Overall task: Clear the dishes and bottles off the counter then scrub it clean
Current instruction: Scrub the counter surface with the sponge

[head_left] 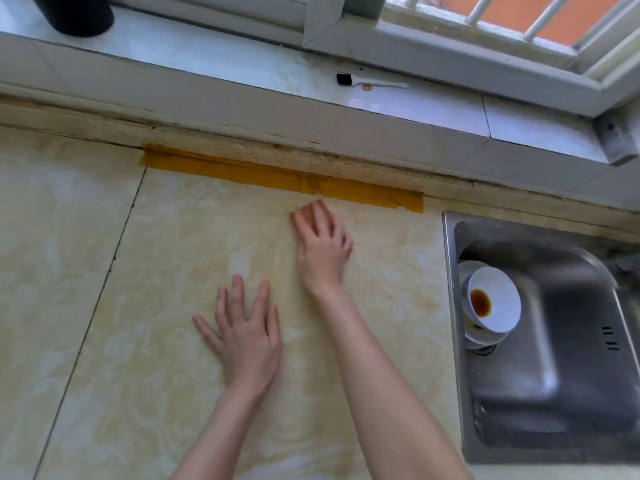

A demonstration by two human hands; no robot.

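The counter [166,271] is a cream marbled surface with yellowish stains. My left hand [246,341] lies flat on it with fingers spread and holds nothing. My right hand [322,251] reaches farther back, and its fingers curl over a small orange sponge [311,211], pressing it onto the counter. The sponge sits just in front of a strip of brown tape [277,176] along the back edge and is mostly hidden under the hand. White bowls [491,303], the top one holding a little brown sauce, are stacked in the steel sink [554,393] at the right.
Behind the counter runs a tiled windowsill [242,64]. A black container [76,13] stands on it at the far left and a small white-handled brush [374,83] lies near the middle. A barred window frame [485,39] rises behind. A seam [114,258] crosses the counter left of my hands.
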